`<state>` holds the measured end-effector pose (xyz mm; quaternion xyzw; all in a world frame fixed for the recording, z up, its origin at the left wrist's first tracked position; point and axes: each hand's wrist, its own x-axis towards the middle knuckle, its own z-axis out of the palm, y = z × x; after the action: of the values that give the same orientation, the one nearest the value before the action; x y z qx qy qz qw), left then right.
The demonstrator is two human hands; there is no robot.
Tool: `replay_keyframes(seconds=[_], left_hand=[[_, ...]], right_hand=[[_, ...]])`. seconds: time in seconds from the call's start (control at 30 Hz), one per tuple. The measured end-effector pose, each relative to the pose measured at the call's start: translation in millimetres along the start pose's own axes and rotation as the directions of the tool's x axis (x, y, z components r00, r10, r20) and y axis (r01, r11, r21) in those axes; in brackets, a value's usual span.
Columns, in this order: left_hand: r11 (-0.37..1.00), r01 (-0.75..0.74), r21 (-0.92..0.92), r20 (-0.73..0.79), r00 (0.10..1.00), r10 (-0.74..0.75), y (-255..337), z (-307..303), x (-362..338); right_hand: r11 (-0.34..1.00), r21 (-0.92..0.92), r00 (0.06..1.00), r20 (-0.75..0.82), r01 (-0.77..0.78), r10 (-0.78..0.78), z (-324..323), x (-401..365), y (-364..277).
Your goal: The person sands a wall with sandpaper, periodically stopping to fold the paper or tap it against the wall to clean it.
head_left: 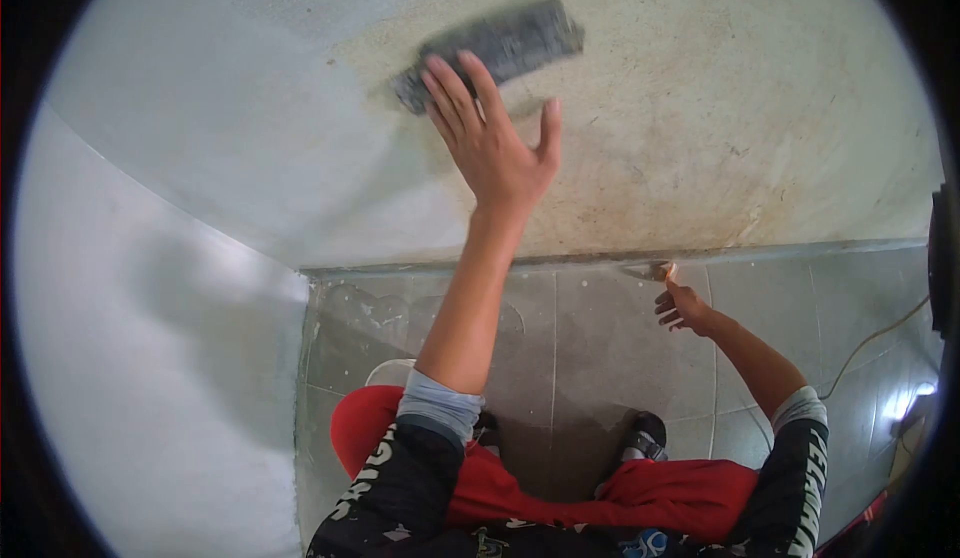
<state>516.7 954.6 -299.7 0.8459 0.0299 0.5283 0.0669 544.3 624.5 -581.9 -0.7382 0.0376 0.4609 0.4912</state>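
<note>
My left hand [497, 153] is raised to the wall, its fingers lying flat over the lower left part of a dark grey strip of sandpaper [525, 43]. The sandpaper is pressed to the wall, slightly blurred, with its right end sticking out past my fingers. My left thumb points away from it. Low down on the right, my right hand [685, 308] hovers near the foot of the wall. Its thumb is up and its fingers are apart, with nothing clearly visible in them. The wall [680, 138] is whitish on the left and yellowed, scuffed and stained on the right.
Grey floor tiles [600, 338] with pale specks meet the wall. A second white wall [110, 308] forms a corner on the left. A white round rim [388, 370] shows beside my red-trousered knee. A cable [875, 336] and a bright lamp [922, 390] lie at right.
</note>
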Motion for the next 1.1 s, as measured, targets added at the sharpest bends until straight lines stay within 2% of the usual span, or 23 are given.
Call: replay_keyframes(seconds=[0.07,0.13,0.2,0.23,0.27,0.3,0.37,0.47,0.53,0.6,0.67,0.8,0.97,1.07,1.1], left_hand=[[1.0,0.008,-0.012,-0.006,1.0,-0.008,-3,24,-45],[0.999,0.027,-0.038,0.093,0.995,-0.023,-4,47,-103],[0.999,0.041,-0.034,0.113,0.993,-0.037,0,45,-100],[0.997,0.063,-0.033,0.137,0.989,-0.058,6,38,-94],[0.998,0.044,-0.034,0.073,0.996,-0.041,5,37,-77],[0.999,0.025,-0.037,0.005,1.0,-0.024,5,28,-41],[0.995,-0.104,0.007,-0.094,0.99,0.104,15,-2,43],[0.991,-0.132,0.004,-0.138,0.982,0.132,18,-10,72],[0.992,-0.128,0.005,-0.065,0.99,0.128,9,-5,33],[0.999,-0.049,-0.014,0.056,0.997,0.049,3,27,-50],[1.0,-0.025,-0.008,0.257,0.966,0.027,0,49,-126],[0.999,0.03,-0.017,0.249,0.968,-0.025,18,38,-106],[0.996,-0.09,-0.019,0.002,0.996,0.09,43,5,27],[0.996,-0.082,-0.015,0.05,0.995,0.083,36,10,7],[0.996,-0.086,-0.016,0.05,0.995,0.087,32,20,-22]], right_hand=[[1.0,0.001,1.0,-0.005,0.028,-0.028,-5,-2,-5],[1.0,0.013,1.0,-0.001,0.003,-0.003,1,-7,-7],[1.0,-0.002,1.0,0.005,-0.013,0.013,3,-6,-7],[0.999,-0.02,0.999,0.008,-0.036,0.036,4,-7,-4],[0.999,-0.012,0.999,0.007,-0.037,0.037,6,-7,-1],[1.0,-0.006,1.0,0.014,-0.026,0.026,6,-5,1],[1.0,0.003,1.0,0.014,-0.019,0.019,3,-2,1],[0.999,0.012,0.999,0.016,-0.033,0.033,3,-2,0],[0.999,0.054,0.999,0.032,0.005,-0.007,4,1,-1],[0.999,0.051,0.999,0.035,0.004,-0.006,5,7,-3],[0.999,0.045,0.999,0.036,-0.001,-0.001,7,7,-2],[1.0,0.009,0.999,0.05,0.015,-0.015,4,3,-6],[1.0,-0.006,0.999,0.028,-0.018,0.018,-1,7,1],[1.0,0.027,1.0,0.028,0.014,-0.014,-6,3,1],[0.999,0.04,1.0,0.016,0.02,-0.021,-7,3,1]])
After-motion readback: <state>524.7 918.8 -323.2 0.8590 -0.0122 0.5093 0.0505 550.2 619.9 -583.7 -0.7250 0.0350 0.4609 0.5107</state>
